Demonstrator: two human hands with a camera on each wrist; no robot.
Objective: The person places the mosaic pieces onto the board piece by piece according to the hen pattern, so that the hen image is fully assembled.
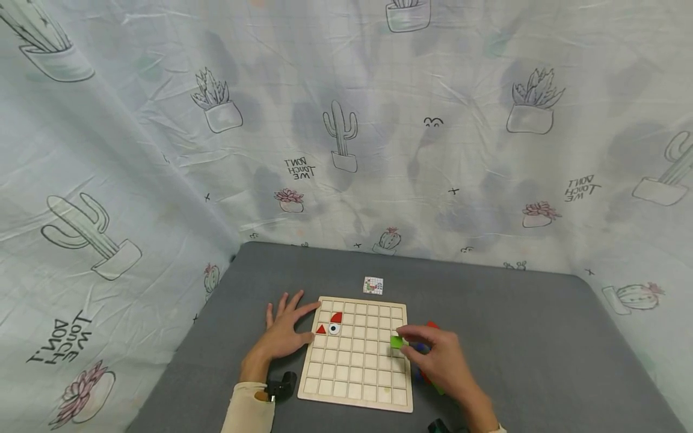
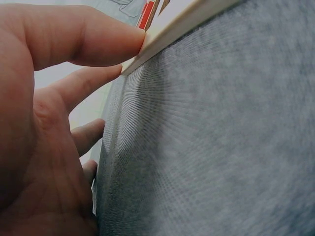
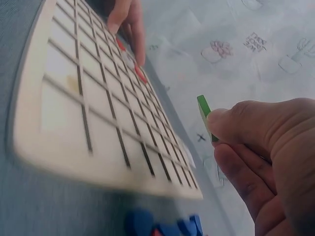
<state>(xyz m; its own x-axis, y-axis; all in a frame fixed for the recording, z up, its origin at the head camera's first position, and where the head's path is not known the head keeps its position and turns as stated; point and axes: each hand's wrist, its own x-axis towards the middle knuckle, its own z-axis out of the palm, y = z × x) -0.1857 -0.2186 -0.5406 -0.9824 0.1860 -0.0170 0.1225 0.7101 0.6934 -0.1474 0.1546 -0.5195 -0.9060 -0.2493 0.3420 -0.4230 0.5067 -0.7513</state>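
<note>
A wooden grid board [image 1: 354, 404] lies on the grey table. My left hand [image 1: 283, 335] has its fingers spread at the board's left edge; in the left wrist view its thumb [image 2: 98, 39] and index fingertip touch the rim. Thumb and fingers of my right hand [image 1: 441, 358] pinch a green square tile [image 1: 397, 341] above the board's right side; the right wrist view shows this tile [image 3: 206, 115] edge-on, raised off the grid. Near the board's upper left sit a red triangle [image 1: 321, 329], a white tile with an eye [image 1: 334, 329] and a red curved piece [image 1: 337, 317].
Beyond the board lies a small printed card [image 1: 373, 285] with a coloured grid picture. Red, green and blue pieces [image 3: 140, 222] are beside the board's right edge, partly hidden by my right hand in the head view. A cactus-print curtain [image 1: 379, 120] hangs behind the table.
</note>
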